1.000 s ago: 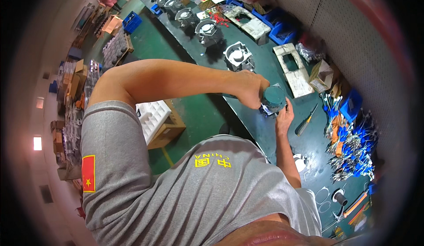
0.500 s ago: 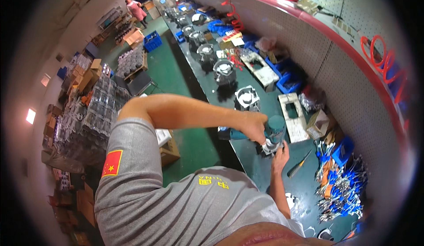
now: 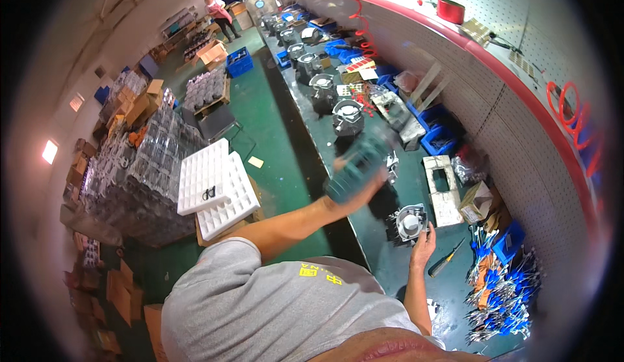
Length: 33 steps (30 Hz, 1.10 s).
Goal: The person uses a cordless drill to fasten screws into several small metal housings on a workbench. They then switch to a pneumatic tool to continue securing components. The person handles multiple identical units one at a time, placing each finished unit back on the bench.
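Note:
My left hand (image 3: 364,195) is closed round a teal power driver (image 3: 356,167), both smeared by motion, above the bench's near edge. The tool tilts up toward the far right. Below and right of it, a motor assembly with a round white centre in a pale frame (image 3: 411,223) sits on the dark bench. My right hand (image 3: 424,248) grips its right edge with the fingertips. A screwdriver (image 3: 445,259) with a yellow and dark handle lies right of that hand. Partly behind the driver is another pale assembly (image 3: 392,165).
More assemblies (image 3: 348,115) line the bench leftward and away. White slotted plates (image 3: 442,189), blue bins (image 3: 439,141) and a pile of blue-ended wires (image 3: 500,290) lie along the back. White compartment trays (image 3: 227,199) stand left of the bench. A person (image 3: 220,16) stands far off.
The driver has risen off the assembly and swung left in my left hand. My right hand stays at the assembly, whose round white centre now shows. The view has shifted slightly.

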Motion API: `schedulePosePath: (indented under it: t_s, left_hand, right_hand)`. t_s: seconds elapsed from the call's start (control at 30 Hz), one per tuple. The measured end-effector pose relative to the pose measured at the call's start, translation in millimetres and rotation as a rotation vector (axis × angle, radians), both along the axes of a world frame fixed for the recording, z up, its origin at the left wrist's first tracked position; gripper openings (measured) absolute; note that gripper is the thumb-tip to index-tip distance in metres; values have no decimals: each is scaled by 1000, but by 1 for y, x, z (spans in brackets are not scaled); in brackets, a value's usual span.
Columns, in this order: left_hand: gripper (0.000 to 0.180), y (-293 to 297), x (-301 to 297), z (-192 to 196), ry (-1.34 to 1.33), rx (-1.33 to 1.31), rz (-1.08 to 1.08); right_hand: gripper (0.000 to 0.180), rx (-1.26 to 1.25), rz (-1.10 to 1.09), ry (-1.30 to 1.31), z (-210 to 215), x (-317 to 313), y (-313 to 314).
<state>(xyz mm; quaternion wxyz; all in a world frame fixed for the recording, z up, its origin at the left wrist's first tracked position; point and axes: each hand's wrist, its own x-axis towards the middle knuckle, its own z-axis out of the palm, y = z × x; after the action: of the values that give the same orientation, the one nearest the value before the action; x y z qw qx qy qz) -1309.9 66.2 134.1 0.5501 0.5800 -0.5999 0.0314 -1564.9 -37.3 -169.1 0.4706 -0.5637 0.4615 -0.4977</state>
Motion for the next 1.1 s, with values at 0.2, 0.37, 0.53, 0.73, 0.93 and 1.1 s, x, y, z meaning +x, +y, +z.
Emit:
schedulePosePath:
  t_s: [0.2, 0.37, 0.53, 0.73, 0.93, 1.1]
  left_hand:
    - [34, 5, 92, 63, 762, -547, 191]
    - [12, 41, 130, 78, -245, -491, -12]
    - [26, 68, 194, 40, 34, -580, 272]
    - [53, 90, 202, 70, 795, -682, 313]
    - [34, 116, 244, -15, -146, -450, 205]
    - [22, 131, 270, -2, 100, -432, 438]
  right_hand:
    - [47, 4, 29, 88, 12, 2, 5]
    - [48, 24, 18, 128, 7, -5, 8]
    - [50, -58, -46, 270, -8, -3, 4]
    - [54, -119, -195, 341, -5, -5, 34]
    - [55, 32, -326, 177, 12, 5, 64]
    - [60, 73, -397, 455, -14, -10, 105]
